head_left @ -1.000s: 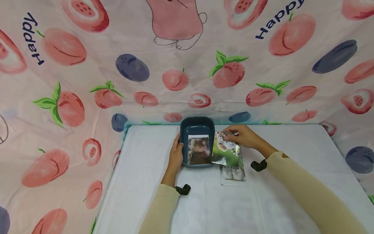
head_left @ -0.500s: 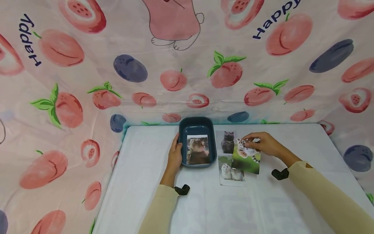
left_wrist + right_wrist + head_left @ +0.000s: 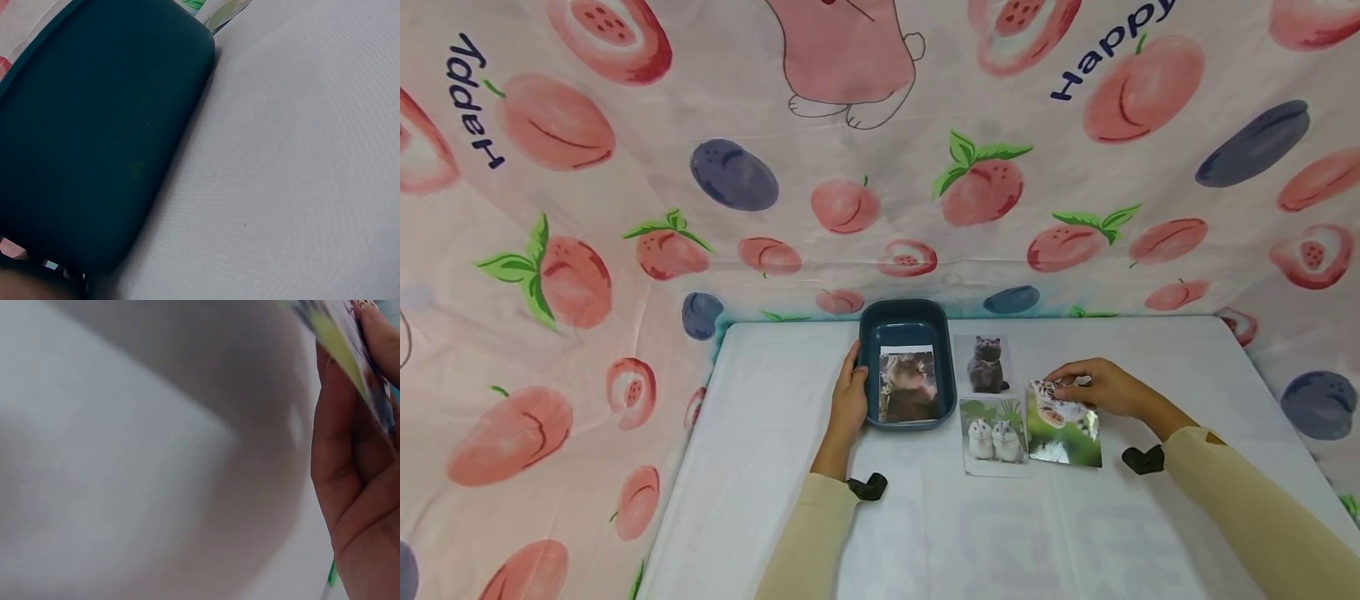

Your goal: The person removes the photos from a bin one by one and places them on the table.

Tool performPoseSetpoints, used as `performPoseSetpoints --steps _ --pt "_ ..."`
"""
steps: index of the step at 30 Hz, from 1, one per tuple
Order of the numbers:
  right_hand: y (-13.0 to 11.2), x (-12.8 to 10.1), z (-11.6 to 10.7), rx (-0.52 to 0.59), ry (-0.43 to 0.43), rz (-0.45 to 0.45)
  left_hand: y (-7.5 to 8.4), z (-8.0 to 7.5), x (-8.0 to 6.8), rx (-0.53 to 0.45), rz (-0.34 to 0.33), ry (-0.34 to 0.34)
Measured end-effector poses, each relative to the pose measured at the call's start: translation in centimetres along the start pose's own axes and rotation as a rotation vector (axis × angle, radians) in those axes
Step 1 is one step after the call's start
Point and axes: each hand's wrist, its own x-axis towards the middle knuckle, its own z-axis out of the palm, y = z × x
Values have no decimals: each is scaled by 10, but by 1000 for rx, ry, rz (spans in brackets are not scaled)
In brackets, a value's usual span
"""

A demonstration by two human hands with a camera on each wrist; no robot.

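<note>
Surface (image 3: 925,533): white-covered.
Tray (image 3: 904,321): dark blue, one photo inside; left hand (image 3: 848,400) lay against its left wall, fingers straight.
Tiger photo (image 3: 1064,423): carried rightward out from the tray, beyond the hamster photo (image 3: 995,435); long axis running away from the person; right hand (image 3: 1101,387) fingers pinching its far edge.

Dark teal tray (image 3: 904,321), green tiger-cub photo (image 3: 1064,433), peach-print pink cloth (image 3: 625,208)
</note>
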Motion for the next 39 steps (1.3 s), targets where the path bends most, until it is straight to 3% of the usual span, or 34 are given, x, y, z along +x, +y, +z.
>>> performPoseSetpoints --steps 6,12,21,30,39 --pt "10 -4 7 -69 -2 14 0 0 -1 -14 6 -6" --pt "14 -3 15 -170 45 -29 -1 0 -1 -21 2 -9" --pt "15 -1 25 -220 104 -40 1 0 -1 -18 -6 -14" --pt "10 -2 29 -338 188 -88 -1 -1 2 -22 -1 -13" --pt "15 -1 33 -365 221 -113 -1 -1 0 -22 -5 -23"
